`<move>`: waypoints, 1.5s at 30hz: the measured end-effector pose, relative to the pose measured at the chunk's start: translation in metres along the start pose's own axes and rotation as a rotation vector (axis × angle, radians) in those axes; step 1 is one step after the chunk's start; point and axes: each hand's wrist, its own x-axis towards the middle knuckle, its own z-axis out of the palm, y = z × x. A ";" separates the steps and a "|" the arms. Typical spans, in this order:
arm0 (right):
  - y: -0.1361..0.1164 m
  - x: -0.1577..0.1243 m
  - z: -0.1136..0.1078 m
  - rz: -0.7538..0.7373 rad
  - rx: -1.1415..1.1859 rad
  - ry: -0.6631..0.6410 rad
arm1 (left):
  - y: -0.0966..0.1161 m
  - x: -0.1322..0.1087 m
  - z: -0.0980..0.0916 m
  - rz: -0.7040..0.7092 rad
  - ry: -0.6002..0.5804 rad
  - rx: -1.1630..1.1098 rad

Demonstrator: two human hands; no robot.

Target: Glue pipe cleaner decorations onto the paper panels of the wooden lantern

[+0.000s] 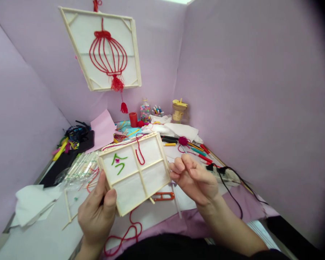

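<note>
My left hand (99, 207) is closed on the left edge of a small wooden-stick frame (127, 193), thumb in front. The frame is tilted and backed with white sheet, and crossed sticks split it into panes. Green yarn strokes (121, 168) with a small magenta bit lie in its upper left pane. A red yarn strand (141, 159) loops down over the upper right pane. Beside the frame's right edge, my right hand (195, 178) has its fingers curled in and thumb and forefinger together. Whatever may be between them is too small to make out.
A larger frame with a red yarn lantern (108, 52) hangs on the back wall. On the table are an orange cutter (164, 196), red yarn (124, 236), a yarn ball (183, 141), markers (206, 158), wrapped sticks (82, 166), white cloth (34, 202) and a black cable (230, 195).
</note>
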 end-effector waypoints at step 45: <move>0.017 -0.027 -0.086 -0.030 -1.714 0.014 | 0.006 0.006 0.001 0.049 0.017 -0.045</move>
